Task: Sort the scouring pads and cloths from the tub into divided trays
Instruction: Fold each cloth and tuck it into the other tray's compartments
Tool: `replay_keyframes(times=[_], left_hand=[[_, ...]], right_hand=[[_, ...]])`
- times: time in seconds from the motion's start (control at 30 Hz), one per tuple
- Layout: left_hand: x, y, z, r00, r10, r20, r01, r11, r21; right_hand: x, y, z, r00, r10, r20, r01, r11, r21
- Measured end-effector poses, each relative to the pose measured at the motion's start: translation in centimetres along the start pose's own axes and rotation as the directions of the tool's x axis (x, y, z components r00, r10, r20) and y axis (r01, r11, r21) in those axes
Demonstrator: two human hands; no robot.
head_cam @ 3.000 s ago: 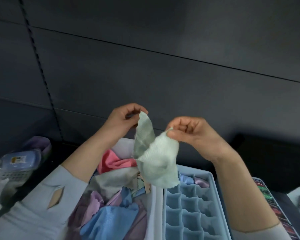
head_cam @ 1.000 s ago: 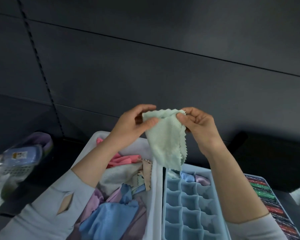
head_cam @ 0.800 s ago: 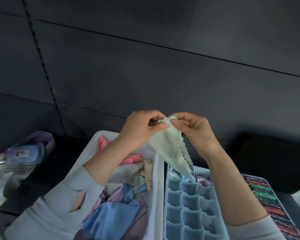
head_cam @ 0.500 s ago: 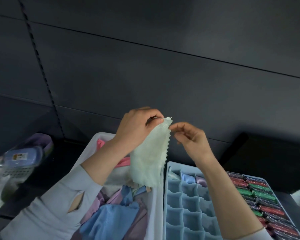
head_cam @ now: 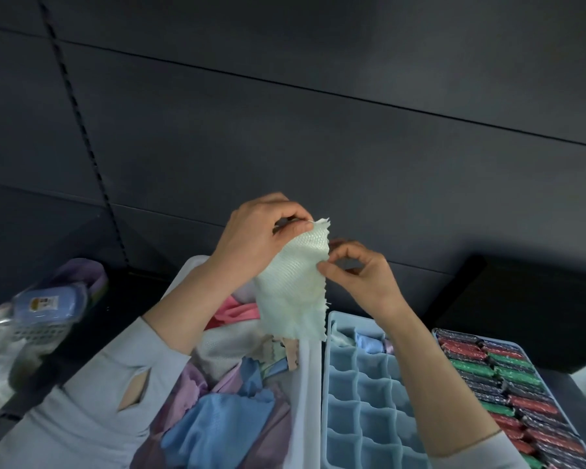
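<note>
The person holds a pale green cloth [head_cam: 295, 282] up in the air, above the gap between the white tub [head_cam: 307, 384] and the light blue divided tray [head_cam: 362, 401]. The left hand [head_cam: 254, 242] grips the cloth's top corner: its fingers are curled tight, with the thumb pressing the fabric against them, and the zigzag-cut top edge sticks out just past the fingertips. The cloth hangs down from there in a loose fold, its lower edge dangling over the tub's right rim. The right hand [head_cam: 359, 275] pinches the cloth's right edge partway down, thumb and forefinger closed on the fabric, the other fingers curled loosely behind and clear of it.

Below, the tub is full of jumbled cloths, a blue cloth [head_cam: 217, 428] in front, a pink cloth [head_cam: 234, 311] at the back, and lilac and white ones between. The divided tray stands just to the right of the tub, touching or nearly touching it; a few of its far compartments hold small folded cloths, the nearer ones show bare. Further right a second tray [head_cam: 552, 374] is packed with rows of red, green and dark scouring pads [head_cam: 508, 377]. Off to the left a blue basket [head_cam: 44, 313] lies blurred on the dark surface.
</note>
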State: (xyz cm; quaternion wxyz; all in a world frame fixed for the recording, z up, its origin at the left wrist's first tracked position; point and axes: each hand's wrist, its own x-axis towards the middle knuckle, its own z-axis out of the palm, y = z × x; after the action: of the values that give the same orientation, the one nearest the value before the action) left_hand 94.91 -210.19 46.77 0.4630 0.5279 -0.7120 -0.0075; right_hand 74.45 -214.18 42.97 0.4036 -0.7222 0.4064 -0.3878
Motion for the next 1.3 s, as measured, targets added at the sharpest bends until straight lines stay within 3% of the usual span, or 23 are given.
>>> replay_keyframes(times=[0.2,0.37,0.5,0.6,0.67,0.73,0.87,0.93,1.03,1.13,1.2,1.3], left_hand=[[-0.3,0.4,-0.2,0.999,-0.023,0.044,0.025,0.999,-0.033],[-0.5,0.6,0.1,0.998,-0.009,0.068,0.008,1.000,0.018],[-0.5,0.8,0.2,0.995,-0.039,0.093,0.035,0.998,0.051],[-0.7,-0.1,-0.5,0.976,-0.160,0.149,0.152,0.986,0.066],[-0.9,-0.8,-1.1,0.955,-0.252,0.159,0.265,0.962,-0.066],[-1.2,-0.9,-1.3,0.933,-0.313,0.176,0.354,0.884,-0.305],[-1.6,-0.4,-1.2,0.917,-0.350,0.189,0.392,0.715,-0.579],[-1.4,-0.6,-0.7,0.916,-0.376,0.139,0.388,0.748,-0.538],[-1.1,-0.8,0.6,0.909,-0.415,-0.027,0.384,0.863,-0.328],[-1.0,0.8,1.5,0.925,-0.349,-0.152,0.323,0.931,-0.172],[-1.1,2.0,1.9,0.941,-0.295,-0.165,0.266,0.948,-0.177],[-0.9,3.0,2.4,0.947,-0.304,-0.103,0.259,0.912,-0.319]], right_hand=[[-0.1,-0.4,-0.1,0.996,0.060,0.069,-0.062,0.998,0.024],[-0.2,-3.1,-0.6,0.989,-0.033,0.145,0.000,0.975,0.224],[0.5,-3.6,0.1,1.000,-0.017,0.026,0.014,0.994,0.111],[0.6,-3.3,-0.6,0.997,0.043,-0.058,-0.033,0.985,0.170],[0.7,-3.0,-1.3,0.995,0.063,-0.082,-0.047,0.983,0.177],[0.7,-3.1,-1.9,0.995,0.051,-0.087,-0.039,0.989,0.143],[0.5,-4.5,-2.4,1.000,0.029,-0.010,-0.025,0.962,0.271],[0.9,-4.6,-2.2,0.998,0.030,-0.063,-0.017,0.980,0.200],[1.7,-4.0,-1.4,0.979,-0.001,-0.204,-0.006,0.999,-0.033],[1.5,-4.5,-0.5,0.960,-0.076,-0.270,0.039,0.989,-0.140],[1.0,-5.2,0.1,0.964,-0.114,-0.242,0.084,0.988,-0.133],[0.3,-6.1,0.9,0.977,-0.131,-0.168,0.120,0.990,-0.073]])
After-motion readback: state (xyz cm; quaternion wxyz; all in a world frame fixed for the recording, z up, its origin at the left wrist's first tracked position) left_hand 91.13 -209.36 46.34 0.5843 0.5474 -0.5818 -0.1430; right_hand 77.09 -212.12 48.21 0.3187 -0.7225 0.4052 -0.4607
